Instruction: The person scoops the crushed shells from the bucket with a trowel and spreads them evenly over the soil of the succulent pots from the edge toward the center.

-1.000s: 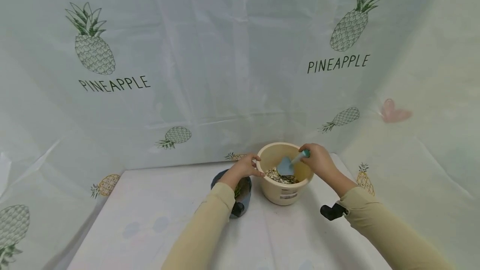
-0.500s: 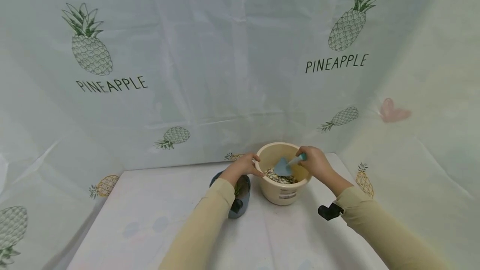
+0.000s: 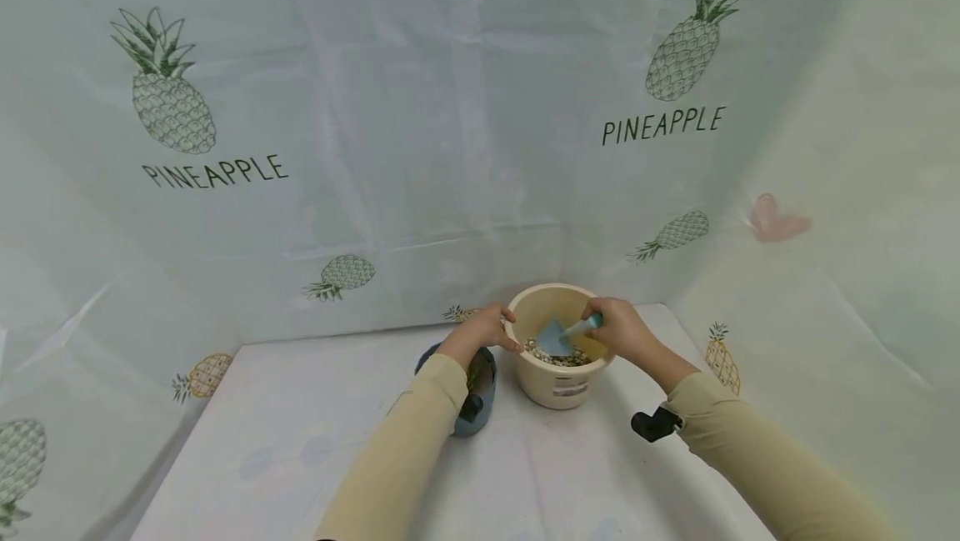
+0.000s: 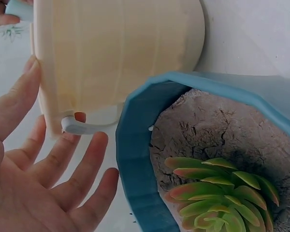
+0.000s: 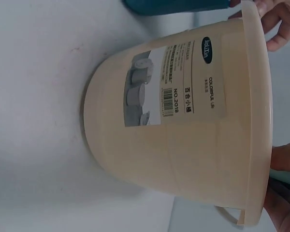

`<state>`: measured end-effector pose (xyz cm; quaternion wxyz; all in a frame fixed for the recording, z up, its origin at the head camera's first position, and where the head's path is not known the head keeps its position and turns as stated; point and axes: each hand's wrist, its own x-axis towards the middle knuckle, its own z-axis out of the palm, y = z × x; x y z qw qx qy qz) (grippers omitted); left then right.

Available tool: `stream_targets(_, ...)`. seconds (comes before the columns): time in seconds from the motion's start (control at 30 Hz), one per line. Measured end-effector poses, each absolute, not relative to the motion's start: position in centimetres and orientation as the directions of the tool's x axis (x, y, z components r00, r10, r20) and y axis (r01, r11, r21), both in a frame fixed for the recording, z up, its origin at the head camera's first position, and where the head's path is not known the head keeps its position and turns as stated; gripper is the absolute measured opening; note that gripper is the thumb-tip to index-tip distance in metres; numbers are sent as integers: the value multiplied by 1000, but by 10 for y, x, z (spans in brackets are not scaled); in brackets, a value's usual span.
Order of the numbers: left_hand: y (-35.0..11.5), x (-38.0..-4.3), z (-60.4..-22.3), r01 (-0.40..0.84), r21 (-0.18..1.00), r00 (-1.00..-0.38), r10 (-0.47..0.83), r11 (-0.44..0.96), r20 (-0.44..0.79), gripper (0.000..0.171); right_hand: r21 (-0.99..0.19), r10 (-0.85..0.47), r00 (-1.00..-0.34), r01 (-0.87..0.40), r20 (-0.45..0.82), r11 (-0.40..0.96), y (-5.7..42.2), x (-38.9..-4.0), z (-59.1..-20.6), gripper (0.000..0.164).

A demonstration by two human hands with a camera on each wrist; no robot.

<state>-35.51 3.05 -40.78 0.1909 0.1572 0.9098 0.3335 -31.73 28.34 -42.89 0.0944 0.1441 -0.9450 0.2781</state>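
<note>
The right hand (image 3: 617, 329) is lower and further left in the bucket (image 3: 538, 378) than 1 second ago, bringing the scoop (image 3: 552, 339) down with it; I take that as digging into the pebbles (image 3: 536, 350), with no load clearly raised. Its fingers are clamped on the end of the scoop. The scoop is inside the bucket, at the far part of the surface (image 3: 562, 466), its long axis slanting: grip end up to the right, blade down to the left. The left hand (image 3: 483, 328) touches the left rim, fingers and thumb spread apart, near a blue pot (image 4: 135, 188) holding a plant (image 4: 222, 193).
</note>
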Motion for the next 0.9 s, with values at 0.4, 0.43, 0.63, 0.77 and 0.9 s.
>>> stream_targets(0.4,32,-356,-408,134,649,-880,391,749,-269,55,-620,-267,-943,-333,200,711,291,-319,-432,18)
stream_targets(0.43,33,-357,-408,123,646,-880,384,753,-279,56,-621,-270,-943,-332,196,710,291,-320,-432,18)
stream_targets(0.63,37,-369,-416,126,594,-882,363,795,-299,56,-651,-303,-943,-318,140,689,293,-320,-427,18)
stream_targets(0.77,37,-365,-414,108,606,-888,351,788,-298,55,-663,-308,-945,-300,109,686,294,-319,-424,18)
stream_targets(0.9,34,-354,-407,108,627,-893,352,771,-280,51,-699,-283,-956,-257,81,667,296,-318,-420,16)
